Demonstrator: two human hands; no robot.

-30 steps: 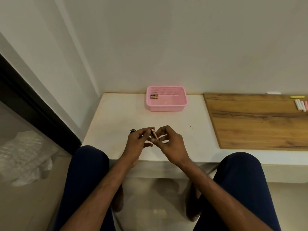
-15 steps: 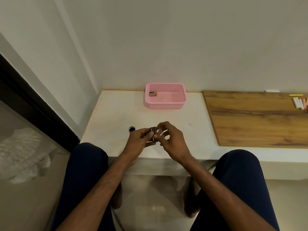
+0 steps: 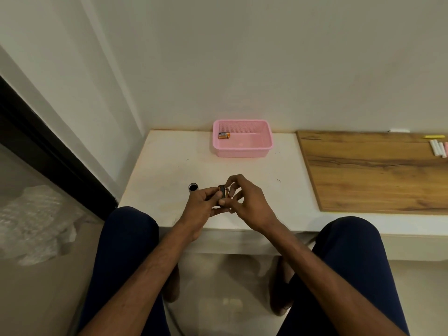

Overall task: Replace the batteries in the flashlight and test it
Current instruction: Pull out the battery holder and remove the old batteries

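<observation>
Left hand [image 3: 202,204]: your fingers curl round the flashlight [image 3: 217,195], in front of the pink basket [image 3: 242,151].
Right hand [image 3: 244,200]: your fingertips pinch a battery [image 3: 223,191] at its end.
Basket: spare batteries [image 3: 224,135] inside, left corner.

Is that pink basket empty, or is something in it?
Not empty. The pink basket holds batteries in its far left corner.

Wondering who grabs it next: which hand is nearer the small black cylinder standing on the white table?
Left. The left hand sits just right of the black cylinder, almost touching it; the right hand is farther right, beyond the battery both hands hold.
</observation>
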